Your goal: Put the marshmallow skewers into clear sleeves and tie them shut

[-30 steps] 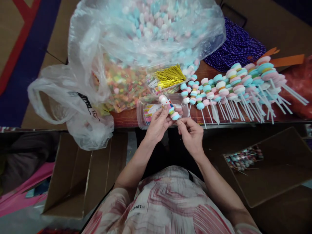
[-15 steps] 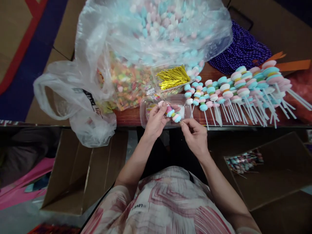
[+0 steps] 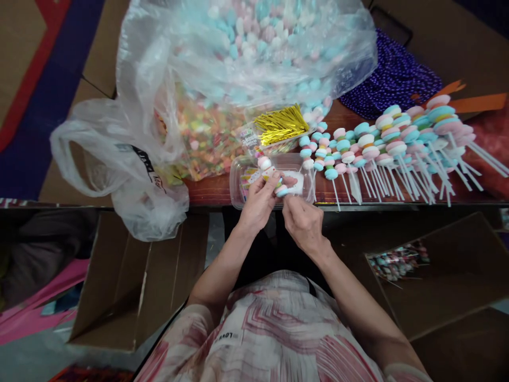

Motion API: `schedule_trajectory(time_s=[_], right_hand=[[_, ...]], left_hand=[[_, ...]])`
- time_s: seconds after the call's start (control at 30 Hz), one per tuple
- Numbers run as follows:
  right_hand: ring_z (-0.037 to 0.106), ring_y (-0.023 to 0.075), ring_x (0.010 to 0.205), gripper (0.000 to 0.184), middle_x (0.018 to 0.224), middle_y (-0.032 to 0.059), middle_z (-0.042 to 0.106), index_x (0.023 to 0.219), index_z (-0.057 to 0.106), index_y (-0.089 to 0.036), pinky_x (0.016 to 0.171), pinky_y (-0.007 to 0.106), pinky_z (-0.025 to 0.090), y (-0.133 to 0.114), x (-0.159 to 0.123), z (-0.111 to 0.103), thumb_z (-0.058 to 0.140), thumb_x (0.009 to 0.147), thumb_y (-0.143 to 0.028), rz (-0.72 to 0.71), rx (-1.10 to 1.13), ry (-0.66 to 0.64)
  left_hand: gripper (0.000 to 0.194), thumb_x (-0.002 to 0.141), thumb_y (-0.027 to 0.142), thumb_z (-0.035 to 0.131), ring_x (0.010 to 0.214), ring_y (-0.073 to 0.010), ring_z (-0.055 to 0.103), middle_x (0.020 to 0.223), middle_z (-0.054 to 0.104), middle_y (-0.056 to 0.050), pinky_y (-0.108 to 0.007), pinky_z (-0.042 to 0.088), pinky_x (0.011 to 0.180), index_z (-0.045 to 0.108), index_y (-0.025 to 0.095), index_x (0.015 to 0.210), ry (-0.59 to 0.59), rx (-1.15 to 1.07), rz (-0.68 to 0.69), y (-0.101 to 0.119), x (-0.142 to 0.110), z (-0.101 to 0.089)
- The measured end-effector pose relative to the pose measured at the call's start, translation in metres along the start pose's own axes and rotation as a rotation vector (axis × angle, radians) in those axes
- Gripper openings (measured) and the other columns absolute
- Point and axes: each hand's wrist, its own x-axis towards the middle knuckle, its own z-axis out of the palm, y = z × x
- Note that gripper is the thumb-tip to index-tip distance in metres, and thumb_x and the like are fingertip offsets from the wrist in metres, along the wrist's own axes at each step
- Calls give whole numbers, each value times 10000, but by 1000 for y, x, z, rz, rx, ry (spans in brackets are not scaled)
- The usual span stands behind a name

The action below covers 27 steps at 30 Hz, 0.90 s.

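My left hand [image 3: 257,202] is closed around a candy skewer [image 3: 272,177] of pink, white and blue discs, held over a clear plastic tray [image 3: 238,183] at the table's front edge. My right hand [image 3: 303,223] pinches the skewer's lower end, close against the left hand. Just behind the tray lies a bundle of gold twist ties [image 3: 280,124]. To the right, several finished candy skewers [image 3: 382,143] lie in a row with their white sticks pointing toward me.
A big clear bag of pastel candy discs [image 3: 254,48] and a bag of mixed coloured sweets [image 3: 199,138] fill the table's left and back. Purple beads [image 3: 393,79] lie behind. Cardboard boxes stand below at left [image 3: 131,281] and right [image 3: 437,270], the right one holding wrapped skewers.
My right hand has moved left and up, closing in on the left hand at the skewer's lower end. The skewer stays over the tray.
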Motion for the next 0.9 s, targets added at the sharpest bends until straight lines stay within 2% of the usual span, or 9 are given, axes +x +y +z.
schedule_trajectory(time_s=[0.17, 0.27, 0.33, 0.4, 0.5, 0.6, 0.8, 0.9], right_hand=[[441, 104, 545, 209, 666, -21, 568, 811, 623, -214, 565, 254, 381, -7, 2, -2, 517, 989, -242, 204, 344, 30], [464, 103, 570, 193, 685, -20, 578, 816, 643, -207, 577, 251, 394, -8, 2, -8, 553, 978, -259, 243, 415, 47], [441, 97, 556, 198, 666, -29, 560, 811, 652, -202, 569, 249, 387, -8, 2, -11, 562, 976, -266, 252, 418, 54], [413, 88, 537, 197, 650, -40, 537, 810, 656, -196, 549, 243, 370, -7, 0, -11, 569, 974, -262, 239, 420, 64], [415, 82, 534, 189, 647, -46, 520, 812, 652, -190, 527, 231, 351, -7, -2, -8, 575, 973, -251, 211, 419, 66], [425, 82, 529, 190, 640, -44, 522, 811, 642, -191, 531, 230, 357, -7, -2, -6, 566, 981, -232, 169, 353, 53], [452, 97, 542, 254, 618, -25, 532, 757, 597, -201, 576, 251, 373, -5, 1, -4, 510, 990, -152, -37, 106, 60], [473, 104, 551, 252, 622, -17, 543, 764, 603, -199, 581, 256, 381, -5, 3, -1, 504, 992, -156, -35, 108, 80]], left_hand=[[169, 880, 331, 782, 1172, -277, 732, 954, 808, -92, -367, 589, 977, 725, 173, 902, -123, 3, -66, 4, -6, -3], [236, 861, 345, 810, 1199, -299, 720, 1048, 805, -124, -409, 574, 1023, 744, 159, 991, -179, 4, -119, 11, -7, -8], [264, 866, 360, 807, 1219, -304, 711, 1123, 792, -136, -429, 560, 1053, 737, 151, 1011, -147, -15, -88, 17, -4, -11], [266, 894, 388, 777, 1234, -298, 704, 1162, 782, -129, -440, 551, 1068, 719, 158, 1014, -66, -51, -5, 23, 2, -12], [242, 946, 397, 713, 1221, -274, 713, 1113, 792, -113, -419, 555, 1060, 702, 160, 994, 8, -81, 83, 27, 10, -10], [183, 958, 332, 699, 1162, -254, 739, 1006, 803, -100, -378, 565, 1031, 702, 150, 933, -5, -46, 91, 25, 13, -5], [136, 946, 277, 704, 1046, -216, 770, 833, 784, -43, -319, 578, 962, 695, 171, 862, 26, 24, 123, 11, 5, 3], [158, 937, 294, 716, 1011, -209, 775, 789, 763, -37, -306, 580, 944, 693, 164, 849, 6, 26, 115, 10, 1, 4]])
